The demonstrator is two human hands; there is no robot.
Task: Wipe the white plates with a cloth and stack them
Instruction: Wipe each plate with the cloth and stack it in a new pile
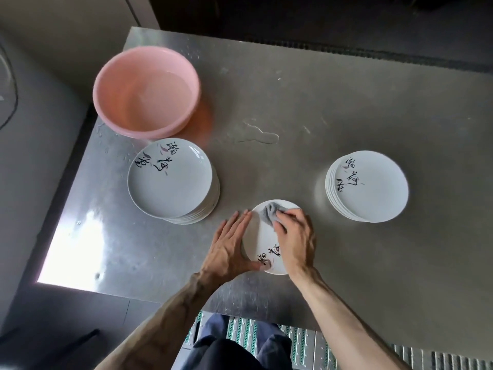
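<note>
Blue trousers (221, 335) fill the bottom edge, and both bare forearms reach up from there to a single white plate (262, 244) lying flat on the steel tabletop (346, 108). The left hand (229, 244) lies against the plate's left rim. Its fingers (237, 222) are straight and pressed together, and the thumb rests on the near rim beside the brushed black lettering. The right hand (293, 236) is on the plate, with its fingers (280, 225) curled over a bunched grey cloth (269, 212) and holding it down on the far part of the plate.

Just beyond the left fingers, and to their left, stands a stack of plates (170, 180) with the same lettering. Well to the right of the right fingers is a second stack (370, 185). Beyond the left stack, touching or nearly touching it, sits a pink basin (125, 129), which seems to hold a shallow layer of clear water and nothing else. A small puddle (260, 134) lies on the tabletop beyond both sets of fingers, between the basin and the right stack.
</note>
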